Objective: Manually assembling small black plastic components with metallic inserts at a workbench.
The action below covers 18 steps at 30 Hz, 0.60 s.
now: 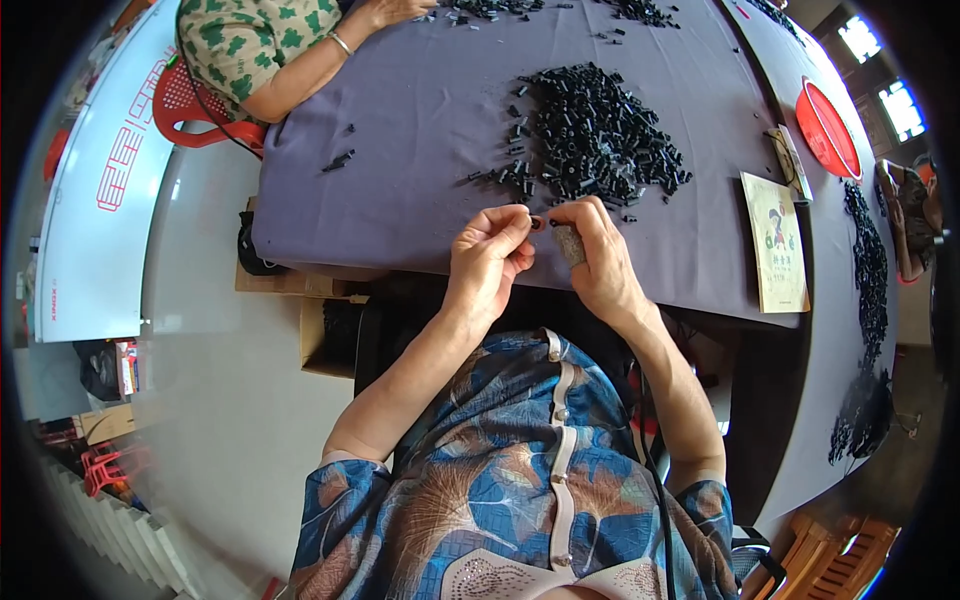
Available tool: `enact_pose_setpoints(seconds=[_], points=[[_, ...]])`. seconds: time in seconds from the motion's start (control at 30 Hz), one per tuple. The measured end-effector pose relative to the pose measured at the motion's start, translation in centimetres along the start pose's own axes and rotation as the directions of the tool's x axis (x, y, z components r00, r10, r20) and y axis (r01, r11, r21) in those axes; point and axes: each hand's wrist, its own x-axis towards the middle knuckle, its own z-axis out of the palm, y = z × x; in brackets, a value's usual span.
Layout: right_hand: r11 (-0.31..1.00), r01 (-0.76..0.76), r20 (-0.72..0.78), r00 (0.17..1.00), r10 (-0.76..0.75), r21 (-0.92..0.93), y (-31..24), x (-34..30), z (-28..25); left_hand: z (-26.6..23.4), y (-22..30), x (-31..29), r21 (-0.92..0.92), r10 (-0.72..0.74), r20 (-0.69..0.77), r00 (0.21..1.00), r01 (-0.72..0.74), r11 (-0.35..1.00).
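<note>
Black, the small piece (537, 224) sits pinched at the fingertips of my left grip (489, 257) over the bench (410, 190), its direction and long axis too small to read; whether my right grip (602, 262), just beside it, is closed, I cannot tell.

Black small parts (600, 130), greyish-purple tablecloth (400, 180), blue-and-brown leaf-patterned shirt (480, 480), red basin (830, 130)

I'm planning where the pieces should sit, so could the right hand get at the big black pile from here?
Probably yes: the right hand is just short of the black pile, with only tablecloth and a few loose pieces between. Its fingers seem to pinch a small dark piece, though.
</note>
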Motion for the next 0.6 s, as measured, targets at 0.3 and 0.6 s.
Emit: enact_pose_setpoints(seconds=[0.3, 0.6], points=[[0.978, -0.070, -0.055, 0.995, 0.083, 0.195, 0.3, -2.4, -0.6, 1.1, -1.7, -0.6, 0.104, 0.039, 0.041, 0.998, -0.043, 0.994], [0.995, 0.079, -0.098, 0.993, -0.073, 0.057, 0.5, -2.7, -0.6, 1.4, -2.7, -0.5, 0.122, 0.066, 0.050, 0.997, -0.072, 0.990]])
